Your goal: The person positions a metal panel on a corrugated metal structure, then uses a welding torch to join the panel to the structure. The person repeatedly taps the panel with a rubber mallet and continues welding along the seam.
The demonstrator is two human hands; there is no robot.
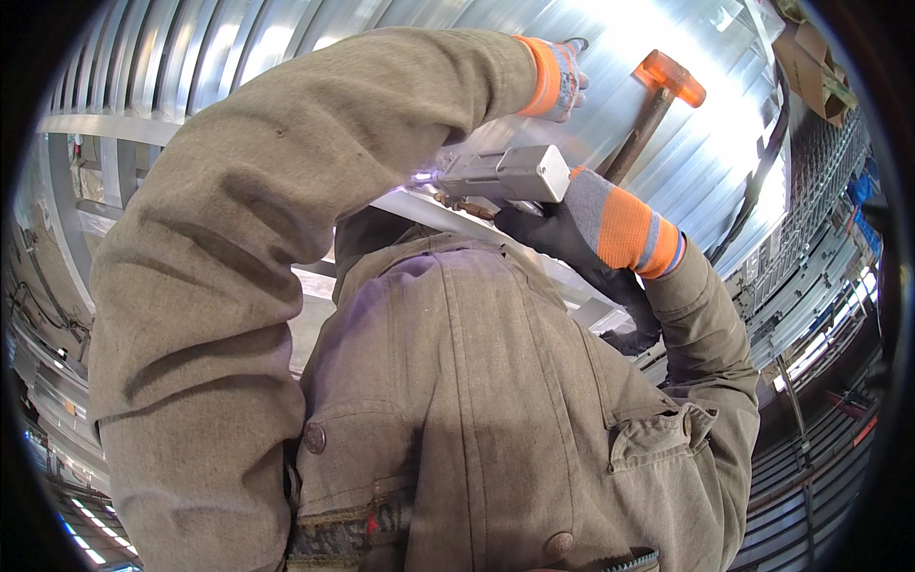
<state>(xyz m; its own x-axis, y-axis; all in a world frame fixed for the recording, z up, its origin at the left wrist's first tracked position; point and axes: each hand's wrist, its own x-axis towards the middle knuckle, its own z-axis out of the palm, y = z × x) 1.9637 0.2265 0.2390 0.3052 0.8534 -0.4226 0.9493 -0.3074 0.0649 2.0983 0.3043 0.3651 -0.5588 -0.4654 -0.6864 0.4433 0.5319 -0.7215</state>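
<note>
My right hand (615, 224), in a grey and orange glove with a dark palm, is wrapped round the grip of a boxy grey metal welding gun (505, 176). A copper-coloured tube (464, 206) runs under the gun's body. Purple-white light glows at its left end, beside a pale metal bar; my left sleeve partly hides that spot. Beyond it, my left hand (562, 78), gloved alike, rests on a shiny ribbed metal panel (457, 133). Its fingers are foreshortened, look spread on the panel, and seem to hold nothing.
A mallet with a translucent orange head (672, 78) lies on the panel, past my right hand. A black cable (753, 191) runs along the panel's right side. At the far right are a cardboard box (810, 71) and stacked metal lengths (810, 276). Metal framework (67, 210) stands at the left.
</note>
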